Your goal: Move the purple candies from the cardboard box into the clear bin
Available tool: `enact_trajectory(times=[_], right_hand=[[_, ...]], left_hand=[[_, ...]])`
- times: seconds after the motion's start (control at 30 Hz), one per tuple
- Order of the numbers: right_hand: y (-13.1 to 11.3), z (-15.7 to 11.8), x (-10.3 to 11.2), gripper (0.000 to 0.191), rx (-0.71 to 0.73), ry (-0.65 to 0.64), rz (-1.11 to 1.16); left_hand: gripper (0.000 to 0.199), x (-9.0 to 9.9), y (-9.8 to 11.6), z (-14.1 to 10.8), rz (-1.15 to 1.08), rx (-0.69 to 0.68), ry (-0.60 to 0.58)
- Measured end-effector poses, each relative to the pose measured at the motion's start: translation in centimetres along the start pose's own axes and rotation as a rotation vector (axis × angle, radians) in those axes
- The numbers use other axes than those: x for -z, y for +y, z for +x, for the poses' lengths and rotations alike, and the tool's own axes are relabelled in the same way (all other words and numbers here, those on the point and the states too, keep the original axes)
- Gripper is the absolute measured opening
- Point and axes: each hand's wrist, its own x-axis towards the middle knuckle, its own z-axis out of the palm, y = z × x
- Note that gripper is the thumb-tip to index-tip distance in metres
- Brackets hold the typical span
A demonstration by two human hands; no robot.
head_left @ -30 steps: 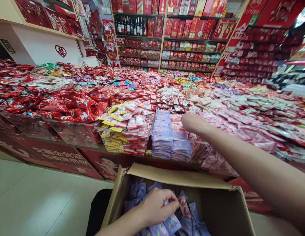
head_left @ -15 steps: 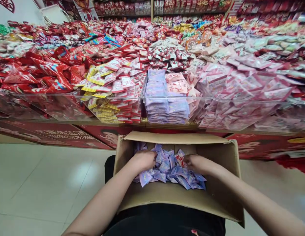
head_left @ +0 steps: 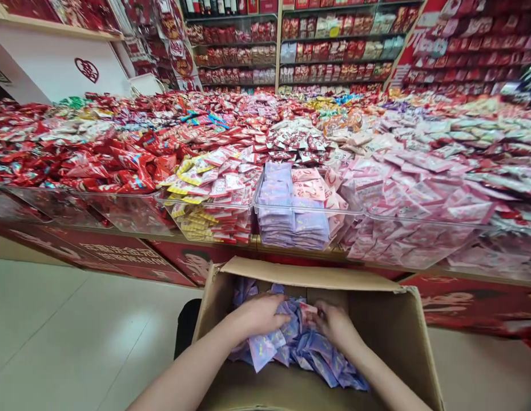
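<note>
An open cardboard box (head_left: 310, 275) stands in front of me, with a heap of small purple packets (head_left: 319, 357) in it. My left hand (head_left: 262, 314) is at the heap's left side, its fingers curled over several purple packets; part of its grip is hidden. My right hand (head_left: 336, 325) pinches a pink-and-red packet (head_left: 307, 311) between thumb and fingers just above the heap. Beyond the box, a clear plastic bin (head_left: 310, 210) holds stacked purple packets (head_left: 274, 194) and pink packets (head_left: 308, 188).
Neighbouring bins hold yellow-and-white packets (head_left: 197, 188), red packets (head_left: 135, 171) and pale pink packets (head_left: 419, 200). Red printed panels (head_left: 115, 257) front the display below. Shelves (head_left: 334, 51) of packaged goods stand at the back. Tiled floor (head_left: 120, 325) lies left of the box.
The camera view has tipped upward, showing more of the shelves. My left hand has moved further over the purple packets. My right hand has lifted the pink-and-red packet slightly and turned it.
</note>
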Motion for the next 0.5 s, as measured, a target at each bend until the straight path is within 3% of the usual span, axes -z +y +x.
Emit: enact_trajectory(times=[0.07,0.2,0.4,0.5], right_hand=[[-1.3,-0.7,0.8,0.019,0.062,-0.007,0.191],[-3.2,-2.1,1.2,0.022,0.050,0.024,0.510],[-4.5,-3.2,-0.2,0.037,-0.097,0.047,1.165],[-4.9,-3.5,0.0,0.034,-0.112,0.051,1.181]], left_hand=[[0.047,0.0,0.4,-0.1,-0.051,-0.049,-0.017],[0.045,-0.1,0.8,-0.1,-0.256,-0.115,-0.074],[0.043,-0.3,1.0,0.4,-0.609,-0.075,0.026],[0.040,-0.2,1.2,0.5,-0.732,-0.107,0.039]])
